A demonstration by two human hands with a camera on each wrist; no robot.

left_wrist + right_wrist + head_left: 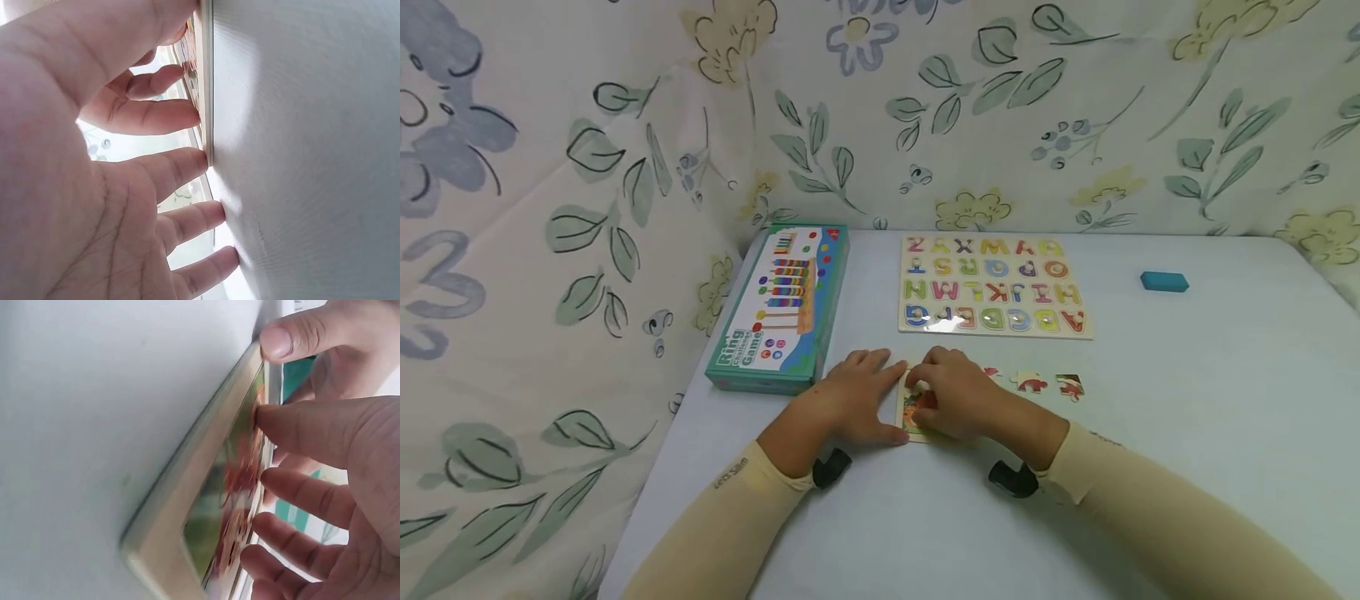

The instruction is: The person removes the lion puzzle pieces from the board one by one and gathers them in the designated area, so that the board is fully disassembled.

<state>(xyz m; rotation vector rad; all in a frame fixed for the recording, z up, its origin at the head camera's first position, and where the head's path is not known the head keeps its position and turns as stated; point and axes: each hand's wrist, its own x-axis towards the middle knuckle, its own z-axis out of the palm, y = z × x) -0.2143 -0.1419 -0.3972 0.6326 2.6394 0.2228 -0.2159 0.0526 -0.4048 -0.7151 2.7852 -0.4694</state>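
A small wooden jigsaw board [901, 414] with an orange and green picture lies on the table, mostly hidden under my right hand. My left hand [859, 404] rests at its left edge, fingers spread and thumb at the near corner. Over the picture, my right hand [958, 396] touches the surface with its thumb and fingertips, as the right wrist view shows. No lifted piece is visible between them. Loose jigsaw pieces lie in a row beyond my right hand, among them a red one [1030, 382] and a dark-and-red one [1070, 387].
A wooden alphabet board [996, 327] with coloured letters lies behind the jigsaw. To the left is a green Ring Challenge Game box [782, 308]. A small blue block [1164, 282] sits at the back right. Flowered cloth [865, 125] hangs behind the table.
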